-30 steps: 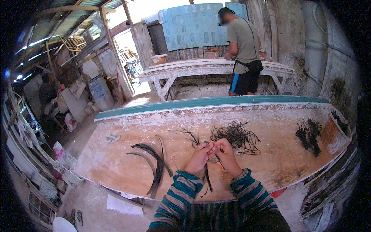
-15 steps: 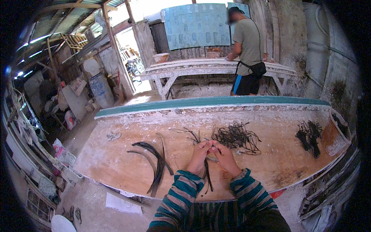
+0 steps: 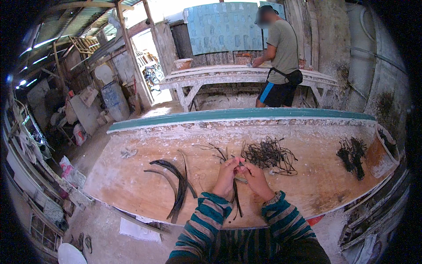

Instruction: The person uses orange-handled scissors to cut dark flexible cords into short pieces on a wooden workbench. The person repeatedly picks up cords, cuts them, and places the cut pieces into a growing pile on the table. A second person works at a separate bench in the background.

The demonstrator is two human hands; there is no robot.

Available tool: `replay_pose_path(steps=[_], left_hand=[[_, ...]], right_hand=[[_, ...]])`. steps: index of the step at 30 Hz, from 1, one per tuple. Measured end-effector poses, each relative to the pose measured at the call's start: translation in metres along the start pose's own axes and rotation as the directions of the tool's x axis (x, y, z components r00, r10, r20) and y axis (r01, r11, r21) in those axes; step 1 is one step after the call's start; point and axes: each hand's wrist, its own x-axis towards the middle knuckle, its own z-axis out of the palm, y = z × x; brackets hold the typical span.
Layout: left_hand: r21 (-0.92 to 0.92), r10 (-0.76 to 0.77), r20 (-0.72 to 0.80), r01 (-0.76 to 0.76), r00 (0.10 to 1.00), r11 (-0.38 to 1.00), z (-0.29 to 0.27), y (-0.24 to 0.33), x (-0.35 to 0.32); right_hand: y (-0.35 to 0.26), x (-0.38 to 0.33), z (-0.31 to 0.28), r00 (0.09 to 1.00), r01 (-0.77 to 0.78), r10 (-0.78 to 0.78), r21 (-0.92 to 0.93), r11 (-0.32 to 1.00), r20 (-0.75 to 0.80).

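I'm at a long plaster-stained workbench (image 3: pixel 132 176) with a teal back edge. Behind it there's a white trestle table (image 3: pixel 228 75), plank walls, and daylight through the doorway (image 3: pixel 147 48).

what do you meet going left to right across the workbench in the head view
curved dark strips → left hand → right hand → tangled pile of dark wires → dark bundle → rust-coloured bucket

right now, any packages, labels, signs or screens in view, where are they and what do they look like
Panel: on the far wall behind the far bench, a wide pale blue-green rectangle with rows of faint marks, too blurred to tell whether it is a sign.
Bags: on the floor at left, small, pink and white, crumpled.
No screens or clear labels show.
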Motion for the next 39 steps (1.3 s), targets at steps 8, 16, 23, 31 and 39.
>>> replay_pose_path(steps=[8, 16, 23, 31, 39], left_hand=[[0.017, 0.050, -0.085, -0.049, 0.995, 0.999, -0.007, -0.008, 0.006], [-0.054, 0.007, -0.164, -0.016, 0.986, 0.998, -0.002, -0.002, 0.004], [-0.113, -0.022, -0.171, 0.003, 0.985, 0.994, -0.008, 0.000, 0.007], [-0.095, 0.016, -0.174, -0.032, 0.985, 0.995, 0.017, 0.010, -0.014], [0.082, 0.042, -0.040, -0.039, 0.998, 0.996, 0.015, 0.012, -0.011]], right_hand=[[0.008, 0.004, 0.002, 1.000, 0.022, -0.023, 0.003, 1.000, 0.022], [-0.007, 0.002, -0.001, 0.997, -0.053, 0.055, -0.032, 0.998, 0.049], [0.007, 0.006, 0.003, 0.999, 0.038, -0.036, -0.092, 0.995, 0.024], [0.010, 0.000, -0.004, 0.995, 0.094, -0.093, -0.051, 0.994, 0.029], [0.007, -0.005, 0.001, 0.992, -0.125, 0.116, 0.185, 0.975, 0.056]])
